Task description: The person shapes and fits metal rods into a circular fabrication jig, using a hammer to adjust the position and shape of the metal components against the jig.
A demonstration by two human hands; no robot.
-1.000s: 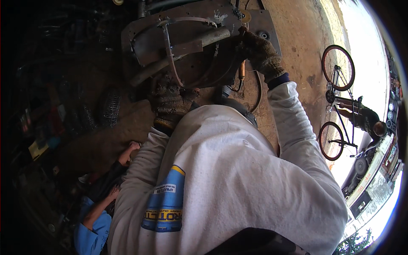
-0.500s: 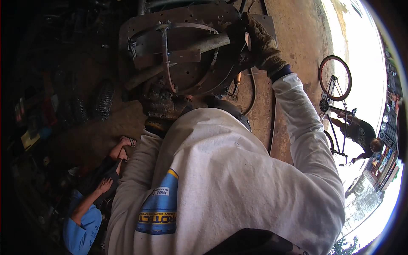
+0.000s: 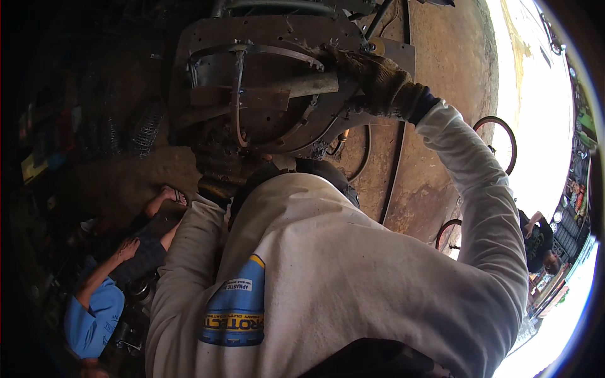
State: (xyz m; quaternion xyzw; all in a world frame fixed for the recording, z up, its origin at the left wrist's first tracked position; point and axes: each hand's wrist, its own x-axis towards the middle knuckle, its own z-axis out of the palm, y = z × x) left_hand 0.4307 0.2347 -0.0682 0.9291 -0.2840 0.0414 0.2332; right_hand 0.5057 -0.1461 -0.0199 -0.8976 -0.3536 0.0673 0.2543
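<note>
Steel plate (image 3: 271,31): in front of the torso. Curved flat-bar frame (image 3: 239,88): on the plate. Pipe (image 3: 318,83): crosses the frame. Right gloved hand (image 3: 372,72): beside the pipe end. Left gloved hand (image 3: 220,165): shadowed, near edge. Neither hand's grip can be determined.

Plate (image 3: 271,29) was matt metal w/ rough, stained surf., curved bar (image 3: 237,101) was dull metal, lumpy in spots, pipe (image 3: 315,84) looked matt & metallic, R glove (image 3: 382,77) was coarse knit cloth, shirt (image 3: 353,258) was creased matt cloth, floor (image 3: 450,69) looked rough
</note>
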